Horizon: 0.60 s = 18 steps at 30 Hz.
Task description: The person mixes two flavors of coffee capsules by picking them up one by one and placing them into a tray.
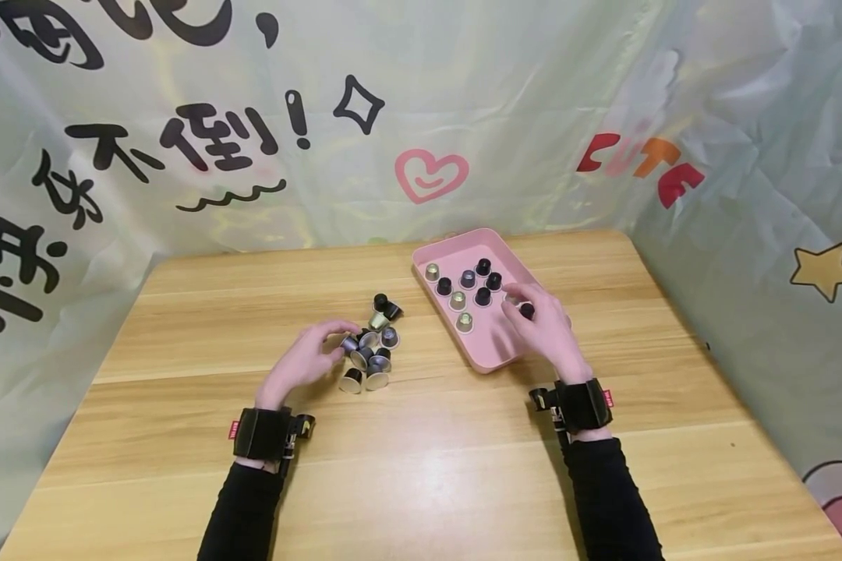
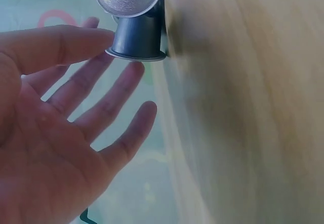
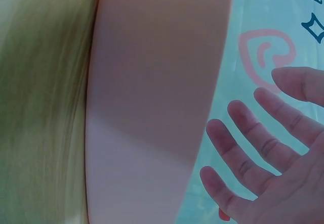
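Clearly the left hand (image 1: 302, 366), fingers straight, touches a grey metal capsule (image 2: 136, 37); it could topple. The right hand (image 1: 543, 327) pinches a black capsule (image 1: 527, 310) above the pink plastic tray (image 1: 463, 241).

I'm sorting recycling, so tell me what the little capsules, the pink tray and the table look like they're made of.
Capsules: probably thin aluminium; silver, grey and black bodies, shiny foil-like flat ends in the left wrist view.
Tray: likely plastic; even matte pink, rounded moulded corners.
Table: wood or wood-look laminate; light grain in plank bands, slight sheen. Which one cannot be told.
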Motion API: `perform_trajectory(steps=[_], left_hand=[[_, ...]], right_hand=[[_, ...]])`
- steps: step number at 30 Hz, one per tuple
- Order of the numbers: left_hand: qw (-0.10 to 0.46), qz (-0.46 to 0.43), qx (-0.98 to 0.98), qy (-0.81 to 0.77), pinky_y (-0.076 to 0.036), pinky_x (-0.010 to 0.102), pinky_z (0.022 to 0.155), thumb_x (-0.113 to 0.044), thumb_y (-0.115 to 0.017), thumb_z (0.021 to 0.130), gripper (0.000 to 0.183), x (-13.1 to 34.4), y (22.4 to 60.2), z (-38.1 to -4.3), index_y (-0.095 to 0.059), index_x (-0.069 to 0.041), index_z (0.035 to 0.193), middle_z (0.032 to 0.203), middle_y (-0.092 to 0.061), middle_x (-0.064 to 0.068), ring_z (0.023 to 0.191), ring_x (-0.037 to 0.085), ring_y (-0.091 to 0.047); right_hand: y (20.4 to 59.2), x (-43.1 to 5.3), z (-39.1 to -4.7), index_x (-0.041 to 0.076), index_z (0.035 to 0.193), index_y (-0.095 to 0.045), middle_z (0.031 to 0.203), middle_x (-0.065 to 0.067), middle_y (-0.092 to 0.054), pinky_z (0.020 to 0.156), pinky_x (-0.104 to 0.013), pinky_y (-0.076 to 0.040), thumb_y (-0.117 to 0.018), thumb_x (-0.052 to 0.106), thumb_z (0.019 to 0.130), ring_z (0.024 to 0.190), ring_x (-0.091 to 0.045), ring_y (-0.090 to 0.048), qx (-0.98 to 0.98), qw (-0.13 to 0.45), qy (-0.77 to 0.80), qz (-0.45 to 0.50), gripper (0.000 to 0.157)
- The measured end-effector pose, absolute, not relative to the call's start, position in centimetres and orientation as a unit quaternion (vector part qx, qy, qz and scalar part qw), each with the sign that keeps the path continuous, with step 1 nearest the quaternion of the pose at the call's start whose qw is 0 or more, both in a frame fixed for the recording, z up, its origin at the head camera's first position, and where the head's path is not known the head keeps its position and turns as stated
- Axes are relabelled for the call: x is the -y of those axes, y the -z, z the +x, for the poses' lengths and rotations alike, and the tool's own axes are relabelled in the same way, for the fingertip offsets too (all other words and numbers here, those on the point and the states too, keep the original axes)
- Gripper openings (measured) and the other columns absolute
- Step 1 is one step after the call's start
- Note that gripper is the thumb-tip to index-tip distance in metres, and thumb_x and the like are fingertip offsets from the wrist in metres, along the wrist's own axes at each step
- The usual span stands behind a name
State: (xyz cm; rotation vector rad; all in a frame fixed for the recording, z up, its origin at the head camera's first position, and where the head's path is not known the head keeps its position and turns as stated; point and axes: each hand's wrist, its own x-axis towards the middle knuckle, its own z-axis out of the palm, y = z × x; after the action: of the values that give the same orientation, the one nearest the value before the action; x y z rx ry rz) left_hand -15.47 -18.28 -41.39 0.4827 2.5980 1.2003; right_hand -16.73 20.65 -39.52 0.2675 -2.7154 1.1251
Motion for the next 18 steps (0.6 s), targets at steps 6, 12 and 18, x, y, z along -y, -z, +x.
perform_trajectory(steps=[6, 12, 18], left_hand=[[0.111, 0.181, -0.891, -0.402, -0.036, 0.069, 0.112, 0.010, -0.060, 0.088, 0.045, 18.29, 41.71, -15.46, -0.061, -0.008, 0.130, 0.145, -0.056, 0.021, 0.119, 0.043, -0.062], [0.111, 0.176, -0.899, -0.385, -0.025, 0.068, 0.119, 0.009, -0.063, 0.086, 0.042, 18.42, 42.00, -15.59, -0.063, -0.007, 0.125, 0.141, -0.059, 0.019, 0.141, 0.045, -0.044], [0.124, 0.153, -0.906, -0.375, -0.032, 0.067, 0.116, 0.005, -0.066, 0.087, 0.037, 18.53, 42.25, -15.75, -0.064, -0.006, 0.123, 0.135, -0.062, 0.019, 0.131, 0.043, -0.052]], right_hand=[[39.68, -20.75, -16.69, 0.006, 0.131, -0.063, 0.128, -0.019, -0.067, 0.106, -0.057, -0.041, -0.063, 0.022, 0.097, 0.120, -0.039, -0.061, 0.917, 0.090, -0.379, 0.089, 0.037], [39.67, -20.71, -16.69, 0.006, 0.132, -0.063, 0.130, -0.019, -0.066, 0.107, -0.057, -0.040, -0.063, 0.023, 0.098, 0.122, -0.038, -0.060, 0.918, 0.086, -0.377, 0.090, 0.038], [39.67, -20.71, -16.69, 0.006, 0.132, -0.063, 0.129, -0.018, -0.066, 0.105, -0.055, -0.043, -0.063, 0.024, 0.097, 0.121, -0.036, -0.061, 0.916, 0.088, -0.382, 0.089, 0.038]])
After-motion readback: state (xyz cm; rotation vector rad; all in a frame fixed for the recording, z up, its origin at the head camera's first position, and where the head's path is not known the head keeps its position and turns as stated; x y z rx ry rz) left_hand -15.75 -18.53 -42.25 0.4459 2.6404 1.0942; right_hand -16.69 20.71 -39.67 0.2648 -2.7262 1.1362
